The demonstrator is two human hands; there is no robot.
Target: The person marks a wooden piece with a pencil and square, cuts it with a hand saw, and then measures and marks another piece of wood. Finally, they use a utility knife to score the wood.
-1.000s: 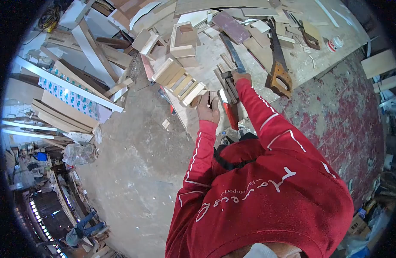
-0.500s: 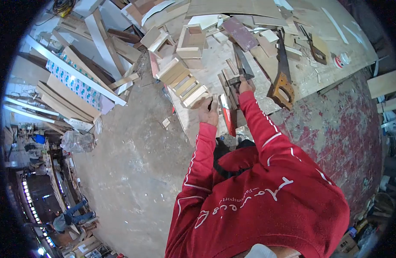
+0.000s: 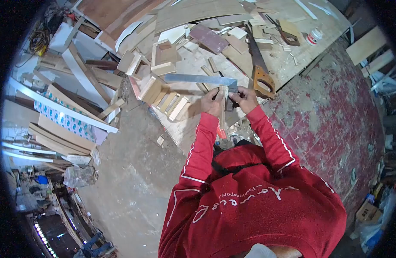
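Observation:
My left hand (image 3: pixel 213 102) grips a thin wooden strip (image 3: pixel 222 115) that points back toward my body, at the front edge of the workbench (image 3: pixel 288 60). My right hand (image 3: pixel 246 97) is closed on the dark handle of a try square (image 3: pixel 198 79), right beside the left hand. The square's long metal blade lies flat and reaches out to the left, across the top of the strip. Both sleeves are red.
A handsaw (image 3: pixel 260 73) lies just right of my hands. Small wooden boxes (image 3: pixel 163 58) and a slatted frame (image 3: pixel 163 96) sit to the left on the bench. A white bottle (image 3: pixel 313 36) stands far right. Boards (image 3: pixel 73 116) pile up on the floor at left.
My right hand has pulled back from farther out on the bench to meet the left hand, bringing the try square; its blade now points left. The strip now stands between both hands.

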